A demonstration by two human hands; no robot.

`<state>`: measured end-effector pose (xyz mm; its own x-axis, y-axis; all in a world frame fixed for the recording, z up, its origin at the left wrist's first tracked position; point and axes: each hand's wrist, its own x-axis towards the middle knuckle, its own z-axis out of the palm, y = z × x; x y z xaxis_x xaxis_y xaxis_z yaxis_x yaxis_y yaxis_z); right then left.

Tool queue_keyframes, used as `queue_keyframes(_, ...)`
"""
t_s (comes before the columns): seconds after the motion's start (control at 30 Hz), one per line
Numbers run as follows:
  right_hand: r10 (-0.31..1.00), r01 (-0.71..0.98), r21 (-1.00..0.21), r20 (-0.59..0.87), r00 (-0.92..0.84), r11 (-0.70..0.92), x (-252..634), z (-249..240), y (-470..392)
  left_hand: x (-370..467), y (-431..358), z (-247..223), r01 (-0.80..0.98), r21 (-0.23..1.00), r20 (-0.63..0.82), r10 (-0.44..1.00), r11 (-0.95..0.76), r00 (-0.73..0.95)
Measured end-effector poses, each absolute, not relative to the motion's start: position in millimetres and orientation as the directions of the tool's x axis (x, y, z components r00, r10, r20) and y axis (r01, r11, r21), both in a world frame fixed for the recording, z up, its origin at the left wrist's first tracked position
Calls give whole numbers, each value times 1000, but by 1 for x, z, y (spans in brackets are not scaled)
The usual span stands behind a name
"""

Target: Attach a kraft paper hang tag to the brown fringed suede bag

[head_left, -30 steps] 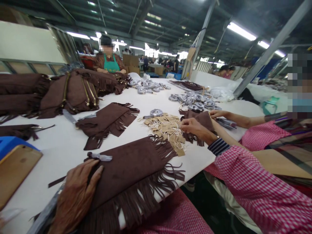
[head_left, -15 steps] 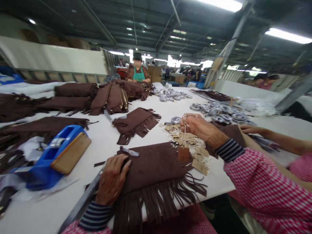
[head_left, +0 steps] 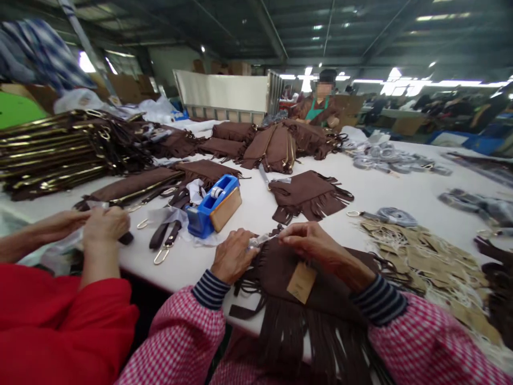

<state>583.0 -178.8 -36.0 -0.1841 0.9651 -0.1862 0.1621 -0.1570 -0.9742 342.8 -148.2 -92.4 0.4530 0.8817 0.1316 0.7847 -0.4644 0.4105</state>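
A dark brown fringed bag (head_left: 332, 289) lies in front of me, its long fringe hanging over the table edge. My left hand (head_left: 236, 255) is closed at the bag's upper left corner, its fingers on a small plastic-wrapped zipper pull (head_left: 261, 239). My right hand (head_left: 316, 245) is above the bag, thumb and forefinger pinched beside the pull. From this hand hangs a tan hang tag (head_left: 302, 282), resting against the bag. The pinched string is mostly hidden by the fingers.
Many tan hang tags (head_left: 428, 262) with white strings are heaped on the right, by a coiled wrapped strap (head_left: 395, 216). A blue tape dispenser (head_left: 214, 206) stands left of centre. A co-worker in a red sleeve (head_left: 60, 321) works at left. More brown bags (head_left: 312, 192) lie farther back.
The view has turned left. My right hand has moved from the tag heap to the bag's left corner with a tag. My left hand has gone from lying on the bag to gripping the pull.
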Motion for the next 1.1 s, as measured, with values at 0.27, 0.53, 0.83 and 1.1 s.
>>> queue_keyframes(0.27, 997, 405, -914, 4, -76, 35, 573, -76, -146, 375, -126, -74, 857, 277, 9, 893, -434, 450)
queue_keyframes(0.53, 987, 433, -894, 152, 46, 117, 567, -86, -160, 374, -89, -54, 830, 282, -48, 857, -482, 514)
queue_keyframes(0.83, 974, 503, -849, 220, 61, 161, 564, -81, -161, 391, -117, -66, 881, 62, 240, 864, -469, 443)
queue_keyframes(1.1, 969, 502, -847, 240, 65, 176, 564, -82, -159, 392, -153, -96, 875, 208, 161, 898, -436, 409)
